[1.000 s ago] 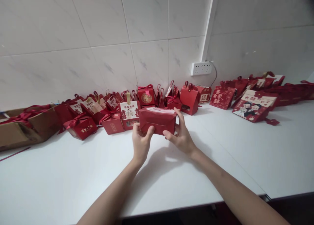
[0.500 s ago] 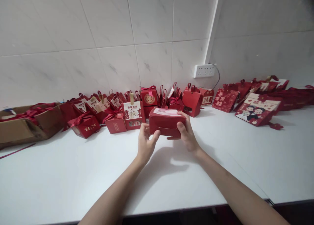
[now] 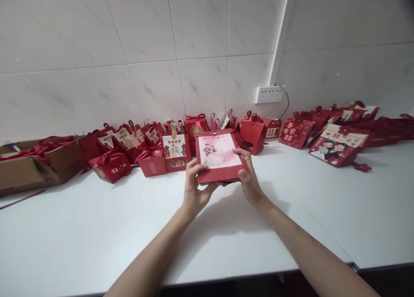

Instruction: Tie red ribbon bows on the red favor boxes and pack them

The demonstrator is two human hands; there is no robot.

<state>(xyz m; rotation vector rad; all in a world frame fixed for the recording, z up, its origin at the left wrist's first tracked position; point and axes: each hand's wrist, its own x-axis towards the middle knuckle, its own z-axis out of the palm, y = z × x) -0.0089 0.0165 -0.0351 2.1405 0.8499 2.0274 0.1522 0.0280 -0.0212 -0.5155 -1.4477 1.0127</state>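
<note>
Between my hands is a red gift box, raised above the white table. Its pinkish-white printed panel, with a couple in wedding clothes, tilts toward me. My left hand grips the left side, fingers along the edge and thumb under the bottom front. At the right side, my right hand is closed on the box, its thumb at the lower right corner. The underside is hidden. Just behind stands a red box with a white illustrated label.
Several red ribboned gift boxes line the wall, among them a cube-shaped one. On the left is an open cardboard carton with ribbons in it. A box with cartoon figures rests at right. A power strip hangs on the tiled wall.
The box has tipped so its printed top faces me instead of its plain front side. My left thumb has shifted from the front face to underneath.
</note>
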